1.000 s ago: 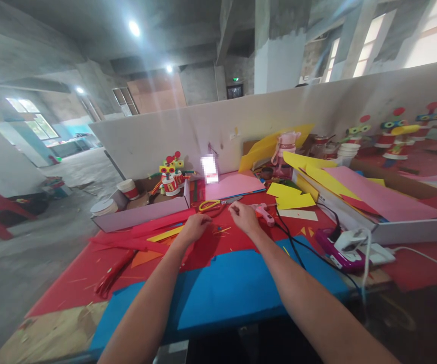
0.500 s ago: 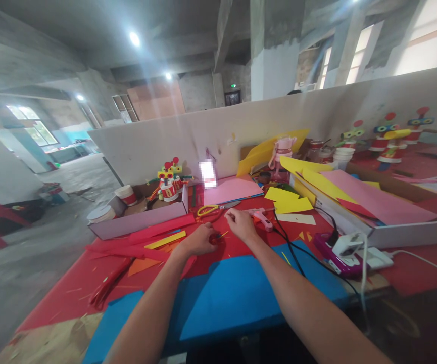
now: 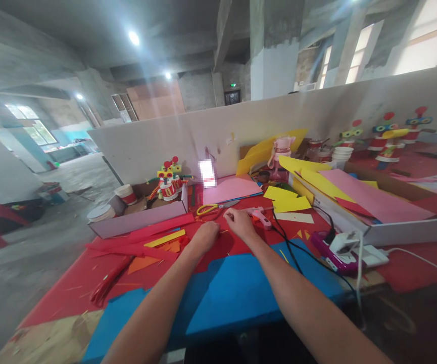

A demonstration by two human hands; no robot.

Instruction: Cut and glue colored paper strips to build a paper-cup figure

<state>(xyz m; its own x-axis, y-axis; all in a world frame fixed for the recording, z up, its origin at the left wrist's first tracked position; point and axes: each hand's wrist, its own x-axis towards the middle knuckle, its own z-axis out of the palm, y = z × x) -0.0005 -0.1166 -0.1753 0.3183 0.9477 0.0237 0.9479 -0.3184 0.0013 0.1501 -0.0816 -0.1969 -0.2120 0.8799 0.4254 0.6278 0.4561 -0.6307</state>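
Resting knuckles-up on red paper (image 3: pixel 233 245), the left hand (image 3: pixel 205 234) and right hand (image 3: pixel 241 224) hide their fingertips. Whether either grips anything cannot be told. A glue gun (image 3: pixel 259 217) lies just beside the right.

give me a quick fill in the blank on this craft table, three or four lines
1. Both hands, left hand and right hand, rest on the ____ sheet.
2. The scissors beyond the hands have ____ handles.
3. The glue gun lies just to the ____ of the right hand.
4. The sheet nearest the table edge, under the forearms, is ____.

Missing words: red; yellow; right; blue
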